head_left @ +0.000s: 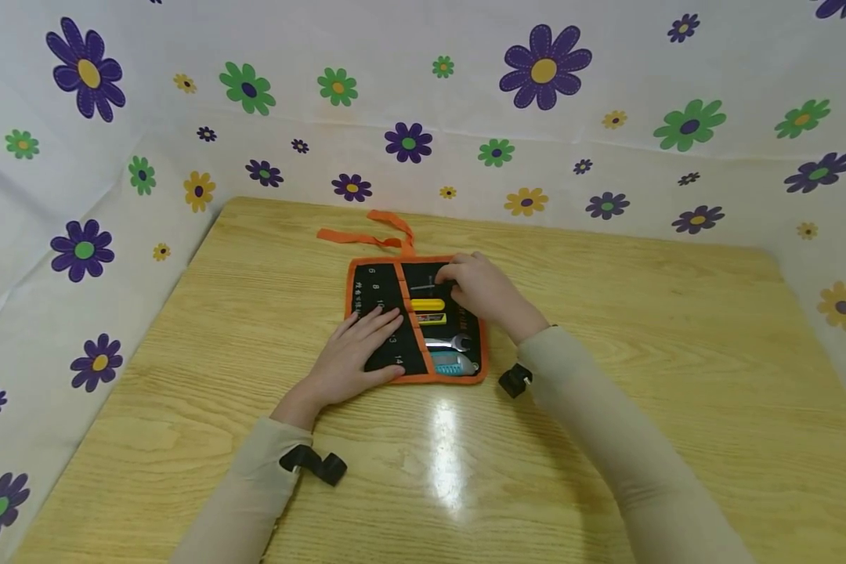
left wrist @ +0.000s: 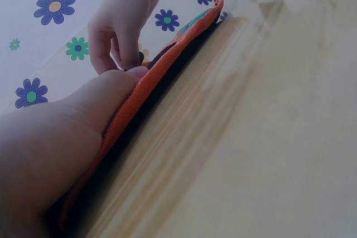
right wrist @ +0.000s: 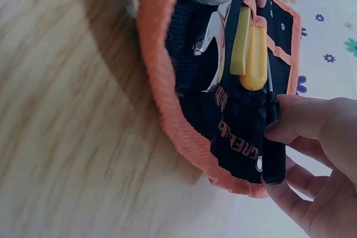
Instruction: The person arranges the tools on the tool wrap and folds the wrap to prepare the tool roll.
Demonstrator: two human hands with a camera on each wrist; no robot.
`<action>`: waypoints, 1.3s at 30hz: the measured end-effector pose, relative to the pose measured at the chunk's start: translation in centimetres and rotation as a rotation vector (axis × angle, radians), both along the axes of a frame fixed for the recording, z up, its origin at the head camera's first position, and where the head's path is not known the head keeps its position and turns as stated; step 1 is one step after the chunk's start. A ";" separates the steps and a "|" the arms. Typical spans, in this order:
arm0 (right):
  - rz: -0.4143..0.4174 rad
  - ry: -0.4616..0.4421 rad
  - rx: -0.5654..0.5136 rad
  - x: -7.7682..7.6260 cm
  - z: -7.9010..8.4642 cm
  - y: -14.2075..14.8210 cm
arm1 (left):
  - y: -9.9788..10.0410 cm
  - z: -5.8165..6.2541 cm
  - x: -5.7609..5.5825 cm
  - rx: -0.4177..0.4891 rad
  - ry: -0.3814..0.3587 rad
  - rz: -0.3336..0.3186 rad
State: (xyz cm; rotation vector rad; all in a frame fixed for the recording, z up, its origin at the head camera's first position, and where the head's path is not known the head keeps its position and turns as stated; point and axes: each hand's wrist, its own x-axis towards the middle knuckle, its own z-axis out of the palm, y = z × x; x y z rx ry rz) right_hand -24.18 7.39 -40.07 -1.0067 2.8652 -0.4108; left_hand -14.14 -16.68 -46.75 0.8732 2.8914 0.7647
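Note:
A black tool pouch with orange trim [head_left: 417, 345] lies unfolded on the table. My left hand [head_left: 359, 352] rests on its left part with fingers spread. At the upper right of the pouch, my right hand [head_left: 485, 288] pinches a screwdriver [right wrist: 273, 157] by its black handle. In the right wrist view its thin shaft runs toward an orange-edged pocket; where the tip ends is hidden. Below it sit a yellow handle [head_left: 427, 305], a flat yellow piece [head_left: 432, 319], a wrench [head_left: 458, 342] and a teal-and-grey tool [head_left: 454, 363] in the pockets.
Two orange tie straps [head_left: 359, 236] stretch from the pouch's far edge over the wooden table [head_left: 648, 352]. A flower-printed white cloth [head_left: 465, 102] hangs behind and beside the table. Black camera straps [head_left: 313, 462] sit on both wrists.

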 end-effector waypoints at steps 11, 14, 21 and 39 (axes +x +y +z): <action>0.034 -0.013 -0.013 -0.5 -0.5 -1.4 | 0.0 0.0 0.0 -0.004 -0.011 0.000; 0.025 -0.032 -0.018 -0.6 -0.5 -1.9 | 0.0 0.0 0.0 0.001 -0.010 0.002; 0.015 -0.045 0.014 -0.5 -0.4 -3.1 | 0.0 -0.2 0.0 0.005 -0.006 0.002; -0.003 -0.090 -0.051 -0.5 -0.5 -2.4 | 0.1 0.0 0.0 -0.003 -0.013 0.001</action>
